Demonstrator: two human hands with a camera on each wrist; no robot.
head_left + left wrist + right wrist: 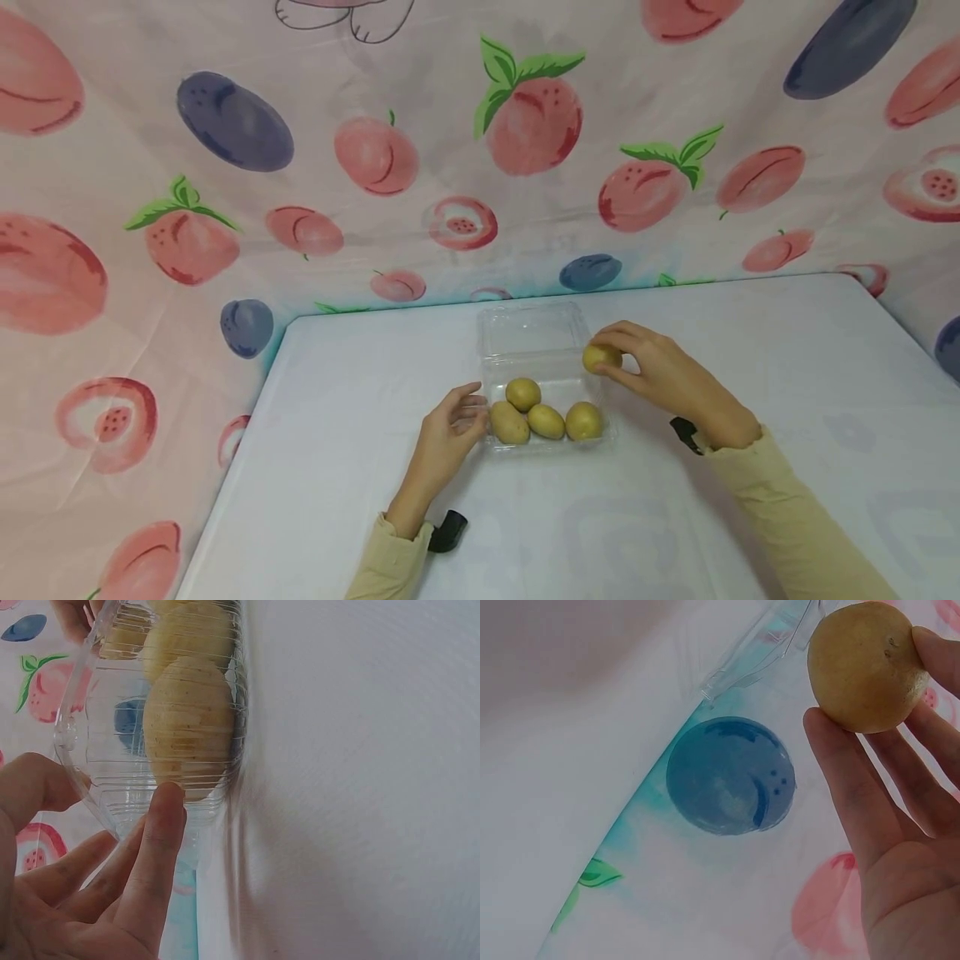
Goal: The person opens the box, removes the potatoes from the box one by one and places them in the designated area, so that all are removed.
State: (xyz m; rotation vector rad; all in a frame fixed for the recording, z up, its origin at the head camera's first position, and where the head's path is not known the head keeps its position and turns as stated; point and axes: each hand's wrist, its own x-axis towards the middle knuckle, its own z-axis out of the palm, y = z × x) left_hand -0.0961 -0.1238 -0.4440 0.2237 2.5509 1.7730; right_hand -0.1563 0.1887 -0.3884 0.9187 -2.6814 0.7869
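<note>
A clear plastic clamshell box (pixel 551 447) lies with its lid (pixel 536 329) folded back, away from me. Inside sit several yellowish potatoes (pixel 546 422), grouped toward the near side and the left. My left hand (pixel 450 433) is at the box's left side, relaxed fingers and thumb against the wall; in the left wrist view a fingertip (pixel 166 802) overlaps the ribbed plastic beside a potato (pixel 189 724). Above the box's right edge, my right hand (pixel 660 367) holds another potato (pixel 866 667) between thumb and fingertips.
The box stands on a white-covered table (pixel 337 400), near its far edge. Behind the table hangs a fruit-printed cloth (pixel 442 92). Black wrist devices (pixel 448 532) show at both cuffs.
</note>
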